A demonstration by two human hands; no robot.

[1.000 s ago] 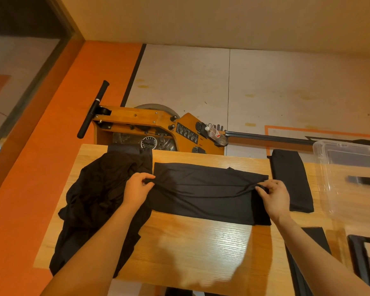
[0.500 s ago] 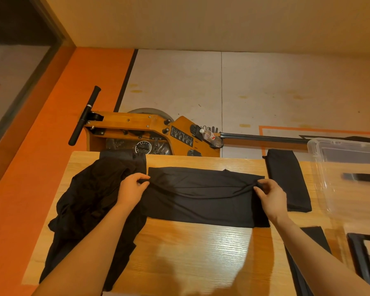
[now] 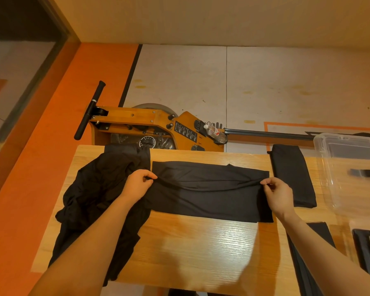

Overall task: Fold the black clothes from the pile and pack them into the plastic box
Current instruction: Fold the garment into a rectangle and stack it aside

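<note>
Now both my left hand (image 3: 138, 183) and right hand (image 3: 276, 192) pinch the flat black cloth strip (image 3: 209, 191), its middle ridge raised slightly higher than before, ready to fold.

A gym: a wooden rowing machine (image 3: 150, 129) stands behind the table (image 3: 201, 248) on a floor (image 3: 179, 82) with orange marked lines.

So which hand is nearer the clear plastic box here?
Right. The right hand pinches the spread garment's end nearest the plastic box; the left hand pinches the far end, beside the pile.
</note>
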